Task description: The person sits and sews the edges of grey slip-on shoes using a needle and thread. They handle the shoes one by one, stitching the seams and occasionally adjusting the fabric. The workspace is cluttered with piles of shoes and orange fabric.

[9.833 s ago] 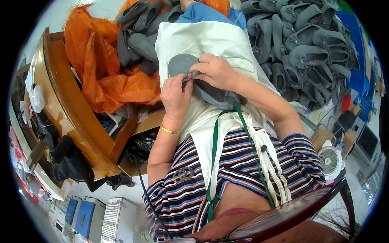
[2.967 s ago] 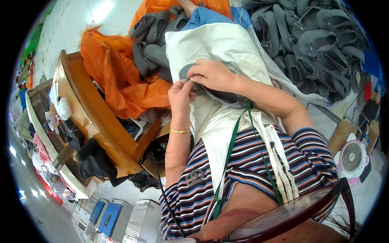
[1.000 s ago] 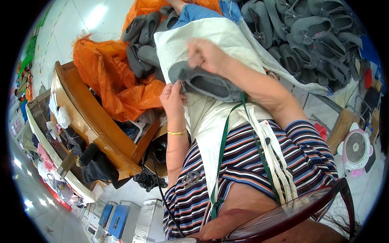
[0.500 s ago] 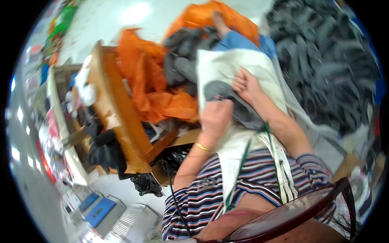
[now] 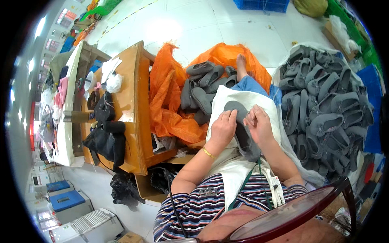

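A grey slipper-like shoe [image 5: 246, 141] lies on the white apron [image 5: 220, 97] over my lap, its toe pointing away from me and its opening toward me. My left hand [image 5: 223, 127] is closed on the toe side of the shoe, fingertips pressed at its upper; a gold bracelet circles that wrist. Just right of the shoe, my right hand [image 5: 259, 122] is raised with its fingers curled in a pinch. Whatever lies between those fingertips is too small to make out.
At the right stands a big white sack [image 5: 279, 83] heaped with grey shoes [image 5: 324, 109]. Ahead, an orange sack [image 5: 168, 101] holds several more shoes [image 5: 206, 77]. To the left is a wooden table [image 5: 135, 87] with a black bag [image 5: 106, 141] on it; a cardboard box [image 5: 148, 188] sits below.
The view has shifted, so the scene sits lower and sharper. My right hand has moved from the shoe's right edge to a raised pinch close by my left hand.
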`<action>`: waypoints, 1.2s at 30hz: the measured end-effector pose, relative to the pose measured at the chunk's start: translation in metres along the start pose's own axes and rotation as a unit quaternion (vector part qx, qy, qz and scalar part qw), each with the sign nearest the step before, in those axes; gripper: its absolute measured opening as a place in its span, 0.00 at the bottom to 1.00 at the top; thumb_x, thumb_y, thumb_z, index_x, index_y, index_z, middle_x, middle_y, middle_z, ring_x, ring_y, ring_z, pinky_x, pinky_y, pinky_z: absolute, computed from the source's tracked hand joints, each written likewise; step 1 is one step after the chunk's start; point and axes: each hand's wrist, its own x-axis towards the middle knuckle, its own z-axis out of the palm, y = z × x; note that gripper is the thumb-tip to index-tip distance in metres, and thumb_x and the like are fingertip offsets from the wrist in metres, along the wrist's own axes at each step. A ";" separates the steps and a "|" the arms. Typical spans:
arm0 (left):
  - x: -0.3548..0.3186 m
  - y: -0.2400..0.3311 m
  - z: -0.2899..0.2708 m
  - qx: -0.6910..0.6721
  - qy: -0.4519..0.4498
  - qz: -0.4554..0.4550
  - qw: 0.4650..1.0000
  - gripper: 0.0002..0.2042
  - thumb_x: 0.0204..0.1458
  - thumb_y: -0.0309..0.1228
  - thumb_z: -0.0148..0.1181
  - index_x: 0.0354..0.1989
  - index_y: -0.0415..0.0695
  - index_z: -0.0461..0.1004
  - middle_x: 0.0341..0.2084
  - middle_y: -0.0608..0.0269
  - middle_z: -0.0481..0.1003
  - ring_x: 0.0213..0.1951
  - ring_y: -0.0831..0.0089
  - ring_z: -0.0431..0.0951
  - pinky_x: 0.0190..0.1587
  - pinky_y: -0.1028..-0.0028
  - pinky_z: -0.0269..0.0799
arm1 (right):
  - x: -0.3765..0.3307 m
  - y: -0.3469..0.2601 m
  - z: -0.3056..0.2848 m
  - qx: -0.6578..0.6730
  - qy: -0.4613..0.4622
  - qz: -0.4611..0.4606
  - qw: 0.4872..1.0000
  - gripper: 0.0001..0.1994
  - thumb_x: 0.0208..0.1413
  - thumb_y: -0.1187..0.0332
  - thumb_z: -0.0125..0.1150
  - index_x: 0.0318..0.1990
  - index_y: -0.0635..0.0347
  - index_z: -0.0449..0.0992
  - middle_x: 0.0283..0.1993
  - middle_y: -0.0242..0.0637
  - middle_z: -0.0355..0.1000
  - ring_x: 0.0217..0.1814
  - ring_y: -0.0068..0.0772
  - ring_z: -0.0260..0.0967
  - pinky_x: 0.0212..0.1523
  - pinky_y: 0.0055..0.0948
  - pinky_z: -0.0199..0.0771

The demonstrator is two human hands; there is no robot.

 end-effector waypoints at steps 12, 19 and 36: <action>0.010 -0.017 -0.016 -0.246 -0.276 -0.011 0.929 0.20 0.49 0.20 0.51 0.52 0.46 0.75 0.42 0.49 0.78 0.44 0.51 0.78 0.47 0.63 0.74 | -0.044 0.009 -0.006 -0.065 -0.024 -0.056 0.996 0.17 0.70 0.63 0.45 0.26 0.56 0.65 0.21 0.27 0.58 0.23 0.20 0.53 0.32 0.24 0.61; -0.034 0.011 -0.002 -0.156 -0.248 0.041 0.955 0.16 0.47 0.24 0.55 0.46 0.45 0.75 0.37 0.56 0.78 0.39 0.56 0.78 0.41 0.62 0.76 | -0.076 0.039 -0.037 -0.154 0.035 -0.006 0.987 0.18 0.70 0.60 0.45 0.26 0.56 0.67 0.20 0.25 0.59 0.20 0.17 0.54 0.26 0.20 0.60; -0.056 0.014 0.028 -0.074 -0.038 0.122 0.989 0.18 0.44 0.23 0.58 0.47 0.49 0.74 0.28 0.63 0.75 0.29 0.64 0.78 0.28 0.67 0.75 | -0.104 0.031 -0.042 -0.207 0.005 -0.086 0.975 0.18 0.70 0.61 0.44 0.27 0.57 0.66 0.22 0.25 0.58 0.24 0.17 0.55 0.29 0.20 0.60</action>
